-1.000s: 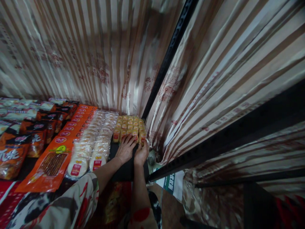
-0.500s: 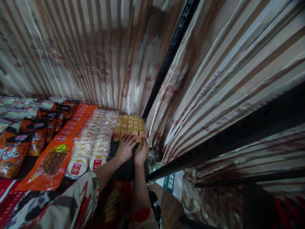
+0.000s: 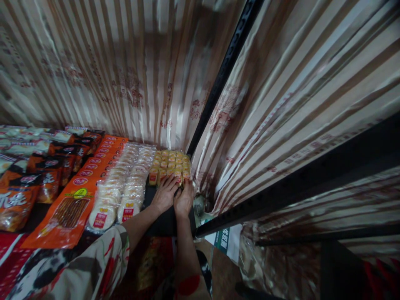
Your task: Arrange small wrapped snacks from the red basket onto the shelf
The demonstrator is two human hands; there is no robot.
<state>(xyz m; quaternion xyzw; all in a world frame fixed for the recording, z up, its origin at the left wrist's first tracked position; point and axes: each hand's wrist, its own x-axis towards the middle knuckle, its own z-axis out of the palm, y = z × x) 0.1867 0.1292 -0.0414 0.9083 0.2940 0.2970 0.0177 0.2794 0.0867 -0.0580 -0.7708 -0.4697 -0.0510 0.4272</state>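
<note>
Small yellow-wrapped snack packs (image 3: 170, 160) stand in close rows at the right end of the black shelf (image 3: 161, 216). My left hand (image 3: 165, 195) reaches over their front row, fingers stretched out and resting on the nearest packs. Close beside it, my right hand (image 3: 183, 199) lays its extended fingers against the front right packs. Its thumb side is partly hidden by the left hand. To the left run two rows of clear-wrapped white round crackers (image 3: 127, 204) with red labels.
Orange snack packets (image 3: 70, 208) overlap in a long row, with black-and-orange bags (image 3: 46, 179) further left. A dark metal post (image 3: 215, 93) rises behind the right corner, before a striped curtain (image 3: 140, 75). A dark beam (image 3: 300, 171) crosses the right side.
My right hand has shifted slightly left, closer to the left hand, and its fingers have straightened against the packs. The left hand stays nearly in place.
</note>
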